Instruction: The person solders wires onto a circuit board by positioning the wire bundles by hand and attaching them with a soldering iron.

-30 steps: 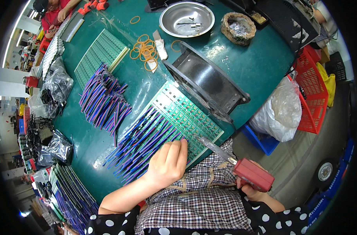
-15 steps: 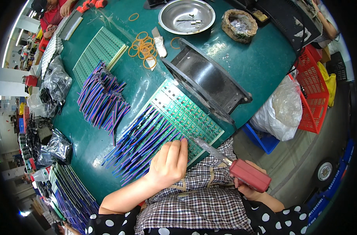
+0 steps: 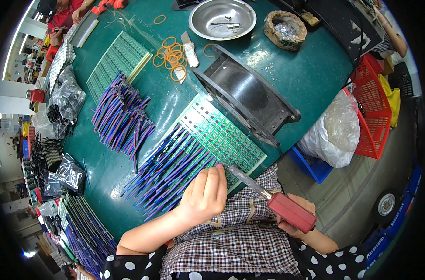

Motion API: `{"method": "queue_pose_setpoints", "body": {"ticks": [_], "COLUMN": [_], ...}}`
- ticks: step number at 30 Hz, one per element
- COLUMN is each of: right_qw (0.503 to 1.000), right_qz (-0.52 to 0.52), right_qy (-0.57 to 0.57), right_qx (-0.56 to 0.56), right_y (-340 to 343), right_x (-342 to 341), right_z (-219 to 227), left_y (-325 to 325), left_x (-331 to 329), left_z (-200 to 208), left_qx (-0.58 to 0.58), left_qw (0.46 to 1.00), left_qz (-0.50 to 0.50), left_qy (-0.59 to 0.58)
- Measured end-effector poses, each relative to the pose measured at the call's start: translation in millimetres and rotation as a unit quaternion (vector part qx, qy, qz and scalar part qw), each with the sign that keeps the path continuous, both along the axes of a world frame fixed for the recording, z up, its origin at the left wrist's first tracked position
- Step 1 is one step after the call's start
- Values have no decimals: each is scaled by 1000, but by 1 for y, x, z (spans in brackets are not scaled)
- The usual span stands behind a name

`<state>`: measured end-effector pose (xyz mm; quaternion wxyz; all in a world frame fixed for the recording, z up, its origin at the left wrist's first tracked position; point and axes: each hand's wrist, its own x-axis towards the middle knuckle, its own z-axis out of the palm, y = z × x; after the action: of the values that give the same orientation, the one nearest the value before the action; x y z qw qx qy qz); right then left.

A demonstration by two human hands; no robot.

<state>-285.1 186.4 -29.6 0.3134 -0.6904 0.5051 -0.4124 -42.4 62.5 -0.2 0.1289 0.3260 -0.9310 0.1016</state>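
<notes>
A green circuit board panel (image 3: 231, 135) lies on the table before me, with rows of blue, black and red wires (image 3: 175, 163) attached and fanning out to the left. Over its near edge, my left hand (image 3: 204, 193) is closed in a pinch at a wire end on the board; the fingers partly hide it. My right hand (image 3: 296, 217) grips a soldering gun (image 3: 291, 212) by its red body. The gun's metal tip points up and left and reaches the board beside my left fingertips; whether it touches cannot be made out.
A black fan housing (image 3: 245, 93) stands just behind the board. Loose wires (image 3: 121, 116) and stacked boards (image 3: 119, 63) lie to the left. Farther back are rubber bands (image 3: 172, 56), a metal bowl (image 3: 221, 21) and a rough round dish (image 3: 285, 30). Red crates (image 3: 371, 107) stand at right.
The soldering gun and my right hand have shifted slightly left. My left hand has moved a little to the right, still pinched at the board.
</notes>
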Motion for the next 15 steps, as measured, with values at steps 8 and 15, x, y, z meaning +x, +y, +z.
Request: {"method": "queue_pose_setpoints", "body": {"ticks": [8, 15], "right_qw": [997, 996], "right_qz": [-47, -83], "right_qy": [-6, -7], "right_qx": [58, 30], "right_y": [6, 9], "right_x": [3, 6], "right_z": [1, 0], "left_y": [1, 1], "left_x": [0, 0], "left_z": [1, 1], "left_qx": [4, -6], "left_qw": [1000, 999], "left_qz": [-2, -15], "left_qy": [-10, -37]}}
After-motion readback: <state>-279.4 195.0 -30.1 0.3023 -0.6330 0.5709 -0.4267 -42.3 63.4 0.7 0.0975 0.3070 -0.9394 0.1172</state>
